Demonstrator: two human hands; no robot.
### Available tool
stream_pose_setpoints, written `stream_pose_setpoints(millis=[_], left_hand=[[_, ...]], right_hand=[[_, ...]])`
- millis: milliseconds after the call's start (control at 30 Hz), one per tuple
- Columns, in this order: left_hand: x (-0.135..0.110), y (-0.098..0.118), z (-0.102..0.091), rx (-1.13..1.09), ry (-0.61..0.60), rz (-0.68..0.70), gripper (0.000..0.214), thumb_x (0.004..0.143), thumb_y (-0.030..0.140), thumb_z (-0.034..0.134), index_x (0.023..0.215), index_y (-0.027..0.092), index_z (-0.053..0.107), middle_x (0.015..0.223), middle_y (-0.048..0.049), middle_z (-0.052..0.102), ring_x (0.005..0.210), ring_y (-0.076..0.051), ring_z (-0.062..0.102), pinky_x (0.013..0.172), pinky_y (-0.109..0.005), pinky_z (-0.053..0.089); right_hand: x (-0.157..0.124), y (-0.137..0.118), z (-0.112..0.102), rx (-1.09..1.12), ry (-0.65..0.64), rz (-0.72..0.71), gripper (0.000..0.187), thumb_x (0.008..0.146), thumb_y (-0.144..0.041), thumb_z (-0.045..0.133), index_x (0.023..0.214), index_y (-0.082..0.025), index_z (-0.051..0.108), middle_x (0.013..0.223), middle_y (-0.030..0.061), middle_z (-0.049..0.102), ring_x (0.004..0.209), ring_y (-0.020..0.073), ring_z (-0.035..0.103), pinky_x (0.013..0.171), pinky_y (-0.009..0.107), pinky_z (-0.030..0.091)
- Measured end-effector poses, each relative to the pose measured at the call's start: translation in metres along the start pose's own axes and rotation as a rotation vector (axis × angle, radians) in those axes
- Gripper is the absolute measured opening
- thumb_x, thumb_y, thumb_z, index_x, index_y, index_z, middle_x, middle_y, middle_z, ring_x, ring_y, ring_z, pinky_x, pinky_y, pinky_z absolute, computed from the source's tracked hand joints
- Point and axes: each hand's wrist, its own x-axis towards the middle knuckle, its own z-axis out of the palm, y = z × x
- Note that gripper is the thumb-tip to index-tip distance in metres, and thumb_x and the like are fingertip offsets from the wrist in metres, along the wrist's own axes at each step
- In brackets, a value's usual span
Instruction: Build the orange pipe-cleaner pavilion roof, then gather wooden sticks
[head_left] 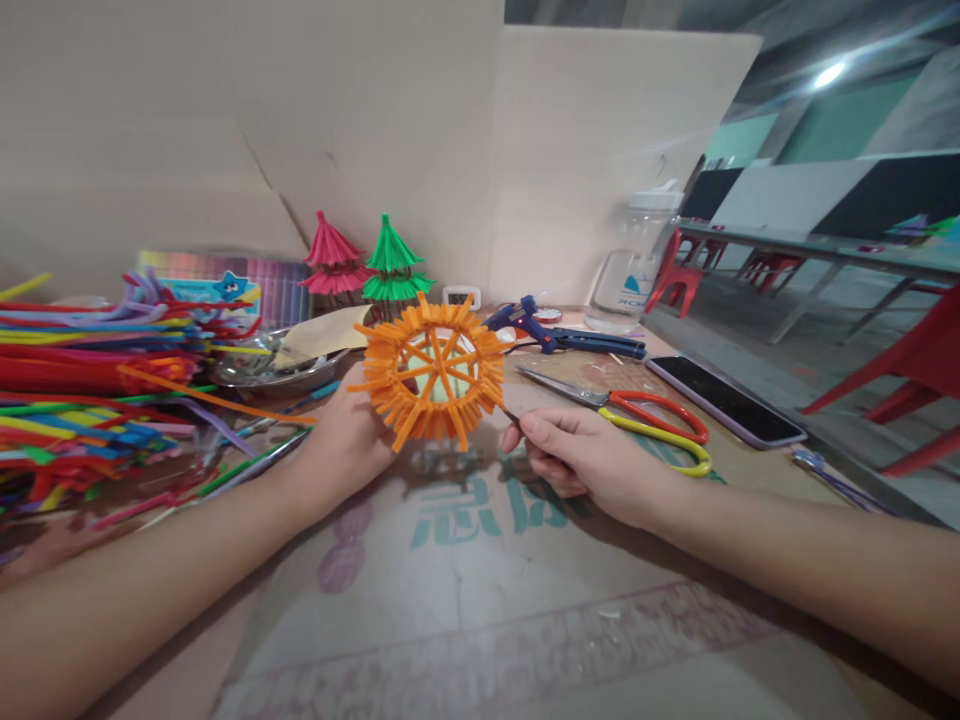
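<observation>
An orange wheel-shaped pipe-cleaner craft, with spokes inside and short stubs around its rim, is held up above the table. My left hand grips it from the left and behind, with some fingers hidden by the orange stubs. On the right, my right hand is closed in a pinch on a thin dark stick-like piece, whose far end meets or nearly meets the wheel's right rim. Just beyond my right hand lie scissors with red and yellow handles.
Bundled pipe cleaners cover the left side. Behind stand pink and green pipe-cleaner trees, a metal dish and markers. At right are a blue glue gun, a clear bottle and a phone.
</observation>
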Motion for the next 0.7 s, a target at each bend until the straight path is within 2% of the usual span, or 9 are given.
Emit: stream_pose_setpoints(millis=[100,233,400,567,700], left_hand=[[-0.0009,-0.0004,0.0002,0.007,-0.015,-0.015,0.021,0.092,0.019,0.050,0.085,0.025,0.069,0.093,-0.0068,0.076,0.086,-0.025,0.068,0.078,-0.040,0.059],[-0.0023,-0.0006,-0.0006,-0.035,-0.045,-0.082,0.022,0.091,0.018,0.051,0.087,0.025,0.071,0.100,-0.0062,0.078,0.090,-0.025,0.070,0.085,-0.041,0.060],[-0.0037,-0.0016,-0.0004,-0.040,-0.054,-0.089,0.022,0.092,0.018,0.052,0.090,0.025,0.073,0.104,-0.0053,0.079,0.092,-0.024,0.070,0.088,-0.040,0.061],[-0.0030,-0.0016,-0.0001,0.014,-0.047,-0.066,0.022,0.093,0.021,0.051,0.084,0.025,0.071,0.093,-0.0060,0.077,0.088,-0.024,0.068,0.082,-0.040,0.061],[-0.0027,-0.0021,0.0001,0.012,-0.056,-0.088,0.022,0.093,0.026,0.053,0.087,0.026,0.073,0.090,-0.0048,0.076,0.092,-0.025,0.068,0.084,-0.039,0.060]], right_hand=[[0.0001,0.0002,-0.0005,-0.002,-0.005,-0.002,0.059,0.077,-0.072,0.078,0.089,-0.015,0.067,0.052,-0.0114,0.036,0.045,0.0051,0.020,0.042,0.023,0.009],[0.0006,0.0005,-0.0011,0.004,-0.014,-0.005,0.059,0.078,-0.072,0.077,0.090,-0.015,0.068,0.053,-0.0109,0.036,0.046,0.0058,0.021,0.042,0.023,0.009],[0.0007,0.0007,-0.0013,-0.005,-0.022,-0.007,0.058,0.079,-0.072,0.076,0.089,-0.016,0.066,0.053,-0.0116,0.034,0.045,0.0056,0.017,0.042,0.024,0.009],[-0.0002,-0.0006,-0.0005,-0.035,-0.015,-0.016,0.057,0.080,-0.072,0.074,0.089,-0.016,0.066,0.053,-0.0115,0.034,0.046,0.0060,0.019,0.043,0.025,0.009],[-0.0015,-0.0030,0.0008,-0.081,-0.011,-0.006,0.058,0.081,-0.073,0.072,0.090,-0.016,0.066,0.053,-0.0114,0.033,0.046,0.0065,0.020,0.043,0.024,0.010]])
